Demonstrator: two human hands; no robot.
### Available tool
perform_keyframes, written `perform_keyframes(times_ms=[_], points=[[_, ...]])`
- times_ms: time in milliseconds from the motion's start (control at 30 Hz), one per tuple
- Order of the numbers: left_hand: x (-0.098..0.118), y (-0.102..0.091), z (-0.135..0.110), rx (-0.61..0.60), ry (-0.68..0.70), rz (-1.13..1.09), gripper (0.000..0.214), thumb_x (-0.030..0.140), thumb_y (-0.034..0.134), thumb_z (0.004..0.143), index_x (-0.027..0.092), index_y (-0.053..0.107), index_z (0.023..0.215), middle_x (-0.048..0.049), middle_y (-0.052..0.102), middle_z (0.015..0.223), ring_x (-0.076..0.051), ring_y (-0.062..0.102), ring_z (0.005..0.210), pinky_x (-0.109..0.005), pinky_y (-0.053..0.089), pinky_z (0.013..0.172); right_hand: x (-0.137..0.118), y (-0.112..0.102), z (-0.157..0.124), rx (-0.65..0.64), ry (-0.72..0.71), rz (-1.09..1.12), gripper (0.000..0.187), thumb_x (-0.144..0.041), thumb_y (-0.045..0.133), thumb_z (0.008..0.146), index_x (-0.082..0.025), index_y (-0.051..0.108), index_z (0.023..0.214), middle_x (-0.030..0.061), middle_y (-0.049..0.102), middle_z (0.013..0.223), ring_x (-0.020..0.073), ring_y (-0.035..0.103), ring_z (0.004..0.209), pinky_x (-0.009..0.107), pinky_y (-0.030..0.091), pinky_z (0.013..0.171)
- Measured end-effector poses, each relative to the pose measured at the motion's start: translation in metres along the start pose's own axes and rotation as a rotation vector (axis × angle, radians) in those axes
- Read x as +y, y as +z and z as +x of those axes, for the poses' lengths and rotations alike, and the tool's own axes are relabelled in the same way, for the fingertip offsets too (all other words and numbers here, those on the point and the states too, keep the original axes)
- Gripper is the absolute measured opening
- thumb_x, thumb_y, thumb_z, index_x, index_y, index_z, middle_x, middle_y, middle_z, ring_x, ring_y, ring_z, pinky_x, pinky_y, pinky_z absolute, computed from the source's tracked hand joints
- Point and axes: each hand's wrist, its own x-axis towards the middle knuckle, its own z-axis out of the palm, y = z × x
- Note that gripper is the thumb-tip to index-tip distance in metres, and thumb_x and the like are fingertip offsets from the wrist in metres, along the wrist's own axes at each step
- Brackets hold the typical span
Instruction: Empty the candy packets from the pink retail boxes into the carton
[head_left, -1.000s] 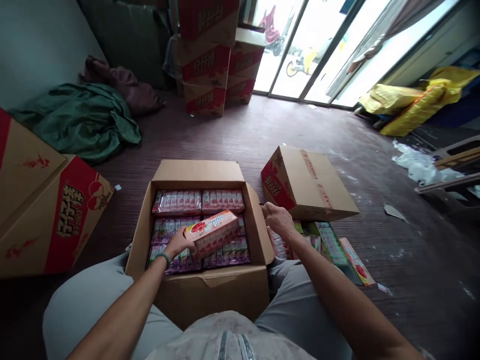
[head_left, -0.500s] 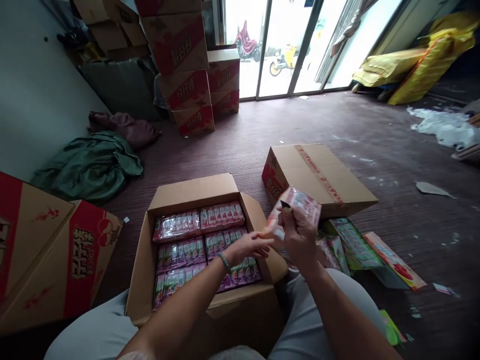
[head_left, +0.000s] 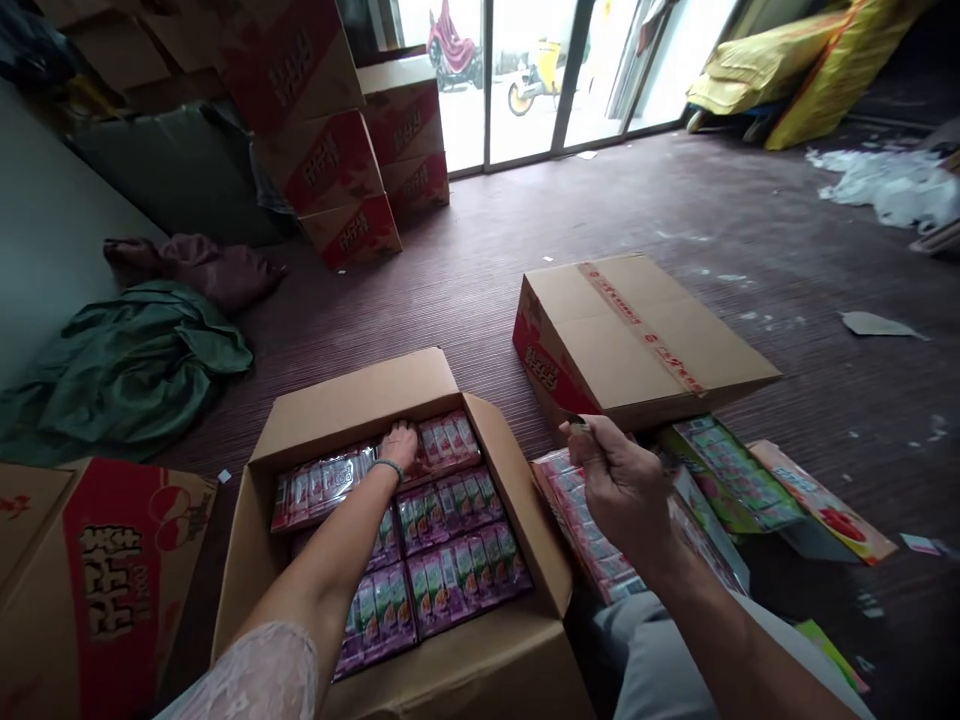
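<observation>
An open cardboard box sits between my knees, filled with shrink-wrapped packs of small pink and purple cartons. My left hand reaches into the far row and its fingers curl down between two packs there. My right hand is closed in a fist over a small dark object whose tip sticks out by the thumb; I cannot make out what it is. It hovers above a wrapped pack lying outside the box on the right.
A sealed carton lies just beyond my right hand, with flattened coloured sleeves beside it. Stacked red cartons stand at the back, a green cloth lies left, and another red carton sits near left.
A pack was lifted from the box by my left hand, passed to both hands, and now lies on the right. My left hand has gone back into the box's far row.
</observation>
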Motion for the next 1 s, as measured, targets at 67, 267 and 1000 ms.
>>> perform_keyframes(times_ms=[67, 267, 1000], points=[[0.002, 0.007, 0.006, 0.015, 0.008, 0.046, 0.089, 0.042, 0.091, 0.042, 0.009, 0.052, 0.115, -0.0247, 0.048, 0.124, -0.039, 0.046, 0.118, -0.047, 0.042, 0.095, 0.001, 0.006, 0.001, -0.022, -0.022, -0.015, 0.019, -0.027, 0.045, 0.098, -0.018, 0.060, 0.090, -0.0026, 0.056, 0.066, 0.0089, 0.051, 0.056, 0.019, 0.040, 0.058], [0.004, 0.026, -0.043, 0.123, 0.105, 0.089, 0.056, 0.036, 0.075, 0.066, 0.016, 0.052, 0.113, -0.0150, 0.051, 0.115, -0.032, 0.046, 0.111, -0.045, 0.040, 0.095, 0.004, 0.019, -0.002, -0.106, -0.017, -0.025, 0.019, -0.026, 0.042, 0.098, -0.019, 0.057, 0.089, -0.0006, 0.059, 0.072, 0.0100, 0.051, 0.059, 0.021, 0.037, 0.059], [-0.056, 0.126, -0.221, 0.256, 0.039, -0.507, 0.074, 0.035, 0.069, 0.067, 0.013, 0.040, 0.132, -0.0158, 0.049, 0.129, -0.029, 0.045, 0.124, -0.044, 0.037, 0.110, -0.059, 0.158, -0.125, -1.232, -0.321, -0.642, 0.029, -0.018, 0.037, 0.092, -0.019, 0.062, 0.108, 0.0095, 0.071, 0.095, 0.0241, 0.069, 0.085, 0.029, 0.046, 0.067]])
